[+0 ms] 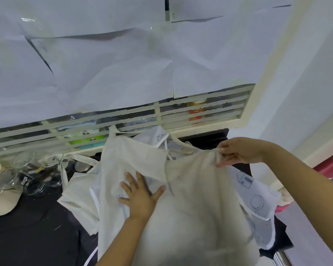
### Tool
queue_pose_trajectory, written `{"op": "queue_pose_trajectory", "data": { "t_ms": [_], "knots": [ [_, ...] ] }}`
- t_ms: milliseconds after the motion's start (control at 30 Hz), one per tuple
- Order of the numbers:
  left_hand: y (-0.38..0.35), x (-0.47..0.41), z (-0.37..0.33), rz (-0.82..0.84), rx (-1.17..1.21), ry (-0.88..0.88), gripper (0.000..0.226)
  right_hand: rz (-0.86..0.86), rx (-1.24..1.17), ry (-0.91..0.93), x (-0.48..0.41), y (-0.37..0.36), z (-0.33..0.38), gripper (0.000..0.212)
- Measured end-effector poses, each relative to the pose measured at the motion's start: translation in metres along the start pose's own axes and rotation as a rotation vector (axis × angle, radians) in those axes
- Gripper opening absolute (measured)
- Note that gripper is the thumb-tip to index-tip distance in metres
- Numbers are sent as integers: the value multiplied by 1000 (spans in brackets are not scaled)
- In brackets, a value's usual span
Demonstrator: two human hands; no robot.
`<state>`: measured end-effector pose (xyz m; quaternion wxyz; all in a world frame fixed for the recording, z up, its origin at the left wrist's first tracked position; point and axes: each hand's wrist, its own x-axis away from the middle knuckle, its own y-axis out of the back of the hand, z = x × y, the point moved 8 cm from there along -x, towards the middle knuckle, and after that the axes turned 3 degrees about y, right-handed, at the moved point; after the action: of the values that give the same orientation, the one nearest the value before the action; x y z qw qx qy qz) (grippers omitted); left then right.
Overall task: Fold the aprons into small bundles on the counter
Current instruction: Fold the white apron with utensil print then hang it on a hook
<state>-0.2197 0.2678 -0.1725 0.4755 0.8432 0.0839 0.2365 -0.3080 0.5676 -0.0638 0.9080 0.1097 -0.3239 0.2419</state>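
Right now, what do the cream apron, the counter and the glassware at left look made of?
Cream apron: matte woven cloth, probably cotton; it drapes and creases softly. Counter: dark, smooth, possibly stone; faint scratches. Glassware: clear glass, seemingly; see-through with bright glints.

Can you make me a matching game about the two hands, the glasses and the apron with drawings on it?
Things: 1 left hand; 2 right hand; 3 glasses; 4 printed apron.
Places or states: A pinches the edge of the cream apron; B lies under the cream apron; C presses flat on the cream apron; D sit at the left end of the counter.
Pairs: 1-C; 2-A; 3-D; 4-B.
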Motion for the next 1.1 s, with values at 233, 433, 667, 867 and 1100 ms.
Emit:
{"op": "queue_pose_trajectory", "data": {
  "t_ms": [233,433,667,867,1100],
  "knots": [
    [0,-11,-13,109,-47,-85,94,-374,1079,-254,-22,43,-17,11],
    [-16,-16,-31,315,-48,-194,96,-438,268,56,-67,-30,12,23],
    [-4,-29,-36,324,39,-303,110,-64,-487,-104,-102,-110,24,25],
    [21,-22,-30,254,-171,-293,106,-324,-262,148,-102,-79,80,36],
    [29,-15,46,112,-383,-9,125,-534,200,331,-93,-6,125,22]
  ]
}}
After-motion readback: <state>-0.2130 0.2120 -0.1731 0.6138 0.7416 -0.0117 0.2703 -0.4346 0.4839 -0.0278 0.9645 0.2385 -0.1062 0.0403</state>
